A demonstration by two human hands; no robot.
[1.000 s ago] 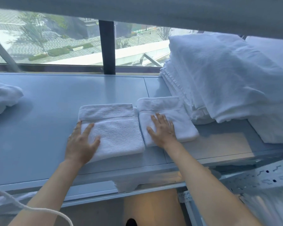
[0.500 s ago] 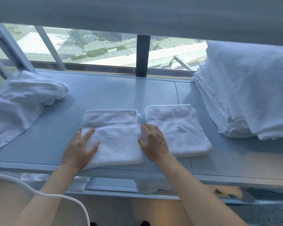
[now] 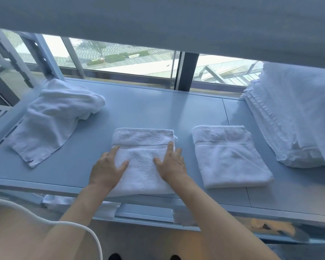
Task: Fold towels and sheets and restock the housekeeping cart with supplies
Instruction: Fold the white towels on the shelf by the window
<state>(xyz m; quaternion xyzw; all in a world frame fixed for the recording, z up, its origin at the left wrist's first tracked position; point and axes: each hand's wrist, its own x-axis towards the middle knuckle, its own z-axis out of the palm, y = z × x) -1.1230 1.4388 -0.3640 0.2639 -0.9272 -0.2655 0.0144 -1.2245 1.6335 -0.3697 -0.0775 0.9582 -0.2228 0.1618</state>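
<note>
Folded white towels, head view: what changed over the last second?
The right hand left the right folded white terry towel and now presses the left folded white terry towel, which has slid away from the other. The left hand stays flat on it.

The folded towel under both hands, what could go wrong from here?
1. The folded towel has its near edge at the front lip of the grey surface; pulled nearer, it might slip off.
2. The left hand and right hand lie flat on it; sliding it could loosen the fold.
3. Pushed right, it may bump the second folded towel.
</note>
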